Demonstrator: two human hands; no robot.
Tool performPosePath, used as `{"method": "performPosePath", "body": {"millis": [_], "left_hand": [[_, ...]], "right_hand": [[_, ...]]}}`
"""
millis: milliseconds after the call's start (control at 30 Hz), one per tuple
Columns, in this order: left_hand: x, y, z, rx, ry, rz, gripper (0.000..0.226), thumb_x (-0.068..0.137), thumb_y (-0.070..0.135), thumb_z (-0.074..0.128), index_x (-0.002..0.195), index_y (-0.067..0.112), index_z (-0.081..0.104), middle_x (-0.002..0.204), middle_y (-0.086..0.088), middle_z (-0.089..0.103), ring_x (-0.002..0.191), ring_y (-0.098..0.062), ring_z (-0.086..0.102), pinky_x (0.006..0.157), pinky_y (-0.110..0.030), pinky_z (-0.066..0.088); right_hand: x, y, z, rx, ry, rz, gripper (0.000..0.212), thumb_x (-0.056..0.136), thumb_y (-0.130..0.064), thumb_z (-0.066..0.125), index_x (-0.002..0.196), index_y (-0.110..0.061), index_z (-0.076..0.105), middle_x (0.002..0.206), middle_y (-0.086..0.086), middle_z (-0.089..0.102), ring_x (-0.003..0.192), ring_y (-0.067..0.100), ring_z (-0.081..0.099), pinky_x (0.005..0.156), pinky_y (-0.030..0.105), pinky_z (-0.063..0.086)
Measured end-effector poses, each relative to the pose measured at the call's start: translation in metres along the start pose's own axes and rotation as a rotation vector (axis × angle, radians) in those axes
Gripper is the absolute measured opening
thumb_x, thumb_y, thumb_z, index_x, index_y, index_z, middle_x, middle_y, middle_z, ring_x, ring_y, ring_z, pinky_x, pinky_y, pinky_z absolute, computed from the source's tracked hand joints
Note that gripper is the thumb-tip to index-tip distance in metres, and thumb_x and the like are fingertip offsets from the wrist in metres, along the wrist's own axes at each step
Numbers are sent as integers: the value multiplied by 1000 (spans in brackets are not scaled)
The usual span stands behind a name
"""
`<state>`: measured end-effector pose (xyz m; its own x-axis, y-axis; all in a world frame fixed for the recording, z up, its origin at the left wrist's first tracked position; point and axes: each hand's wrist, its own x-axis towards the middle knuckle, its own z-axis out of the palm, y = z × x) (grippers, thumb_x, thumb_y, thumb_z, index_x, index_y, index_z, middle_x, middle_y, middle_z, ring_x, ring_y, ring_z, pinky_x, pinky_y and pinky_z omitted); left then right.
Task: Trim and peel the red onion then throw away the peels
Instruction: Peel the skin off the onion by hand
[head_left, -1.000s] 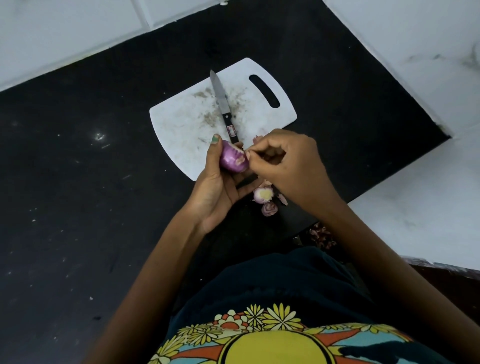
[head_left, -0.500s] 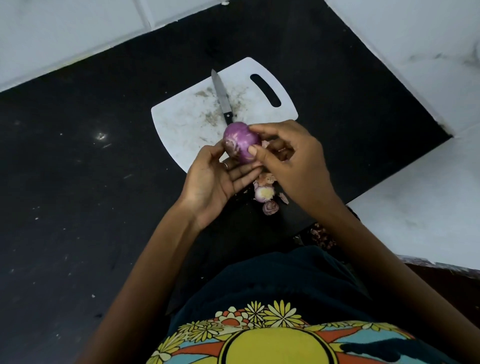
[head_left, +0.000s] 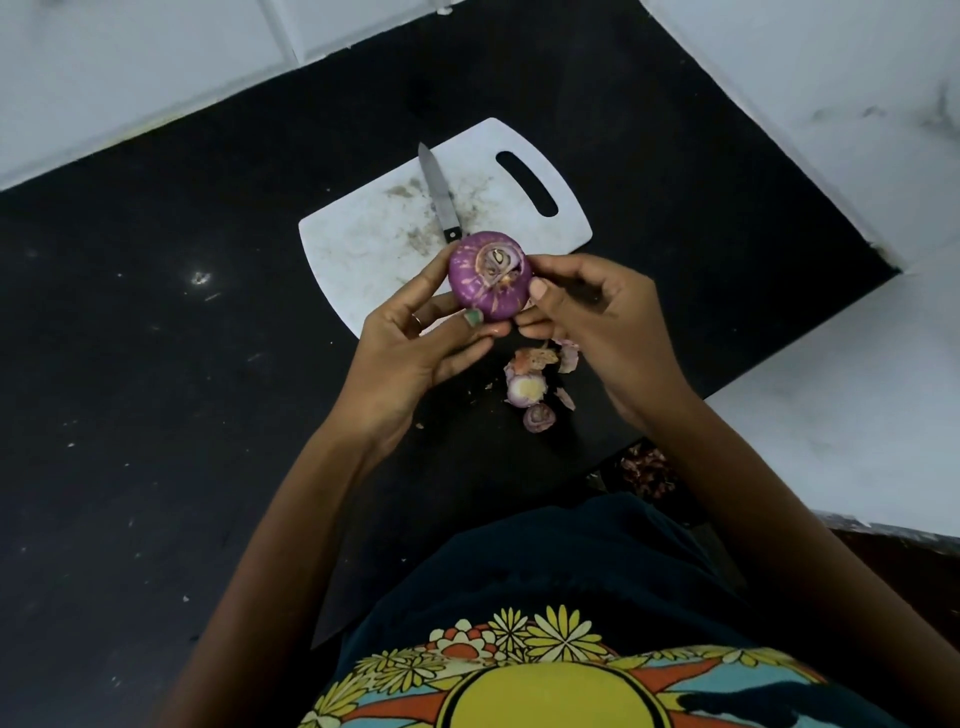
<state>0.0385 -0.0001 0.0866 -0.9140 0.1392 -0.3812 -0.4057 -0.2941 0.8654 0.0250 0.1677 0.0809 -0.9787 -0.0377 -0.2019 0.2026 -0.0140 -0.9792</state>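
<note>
Red onion (head_left: 488, 276) gripped between both hands.
Left hand (head_left: 415, 353) cradles it; right hand (head_left: 597, 317) pinches its side; peels (head_left: 535, 379) below the hands.

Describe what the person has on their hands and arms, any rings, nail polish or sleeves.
Both forearms are bare, with no sleeves or watch in view. The left hand wears a thin ring on one finger, and its thumbnail carries worn greenish polish. The right hand shows no ring, and its visible thumbnail looks unpainted.
</note>
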Motion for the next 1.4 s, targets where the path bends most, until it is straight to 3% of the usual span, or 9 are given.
{"method": "performPosePath", "body": {"millis": [100, 367, 533, 667, 800, 1000, 1100, 1233, 1400], "left_hand": [[0, 0, 0, 36, -4, 13, 61, 71, 10, 67, 125, 35, 54, 104, 2, 73, 88, -15, 73, 75, -21, 58], [-2, -4, -2, 238, -17, 137, 62, 80, -9, 65, 129, 27, 53, 114, -1, 67, 88, -16, 72, 82, -27, 57], [-2, -7, -3, 345, -29, 226, 59, 79, -10, 68, 128, 19, 54, 121, -9, 60, 98, -17, 68, 83, -20, 53], [-2, -11, -3, 364, 12, 293, 50, 77, -8, 70, 120, 15, 58, 123, -4, 59, 109, -11, 61, 82, -15, 51], [0, -15, -8, 289, 150, 247, 48, 73, -5, 75, 112, 19, 59, 129, -7, 54, 95, -7, 67, 78, -17, 53], [10, -21, -22, 350, 192, 181, 68, 69, 4, 81, 129, 18, 53, 118, 4, 60, 94, -11, 65, 77, -20, 54], [17, -22, -29, 505, 221, 210, 67, 69, 17, 84, 129, 23, 54, 113, 7, 63, 92, -10, 63, 72, -17, 50], [28, -15, -35, 624, 215, 286, 68, 74, 22, 80, 132, 30, 46, 109, 20, 59, 94, -1, 59, 70, -6, 43], [54, -13, -49, 709, 255, 388, 62, 74, 15, 80, 127, 19, 48, 115, 11, 59, 96, 0, 60, 79, -4, 43]], "right_hand": [[0, 2, -2, 10, -14, 20, 24, 89, -4, 59, 113, -1, 61, 93, 14, 70, 73, 15, 71, 67, 23, 58], [-1, 4, 1, -29, -36, 94, 23, 88, 0, 58, 110, -4, 64, 101, 16, 69, 83, 20, 71, 72, 26, 59], [0, 3, 5, 132, -92, 209, 30, 85, -17, 66, 113, -7, 61, 110, 15, 67, 90, 24, 72, 74, 32, 59], [3, 5, 10, 217, -132, 209, 38, 81, -7, 67, 118, -5, 58, 118, 13, 63, 100, 24, 69, 80, 36, 59], [10, 7, 15, 409, -229, 285, 42, 81, 7, 60, 121, -5, 55, 120, 12, 62, 103, 23, 66, 84, 35, 58], [22, 12, 20, 485, -334, 343, 58, 73, 3, 60, 128, -9, 49, 137, 13, 52, 116, 26, 59, 89, 35, 56], [29, 13, 25, 376, -316, 311, 59, 75, 5, 62, 131, -8, 50, 135, 13, 54, 111, 25, 61, 83, 31, 58], [45, 13, 37, -39, -303, 90, 59, 77, 1, 70, 129, -18, 53, 131, 2, 58, 120, 20, 57, 96, 39, 51], [70, 9, 65, -400, -270, -121, 66, 74, 0, 74, 131, -21, 49, 132, -2, 52, 116, 5, 51, 91, 11, 48]]}}
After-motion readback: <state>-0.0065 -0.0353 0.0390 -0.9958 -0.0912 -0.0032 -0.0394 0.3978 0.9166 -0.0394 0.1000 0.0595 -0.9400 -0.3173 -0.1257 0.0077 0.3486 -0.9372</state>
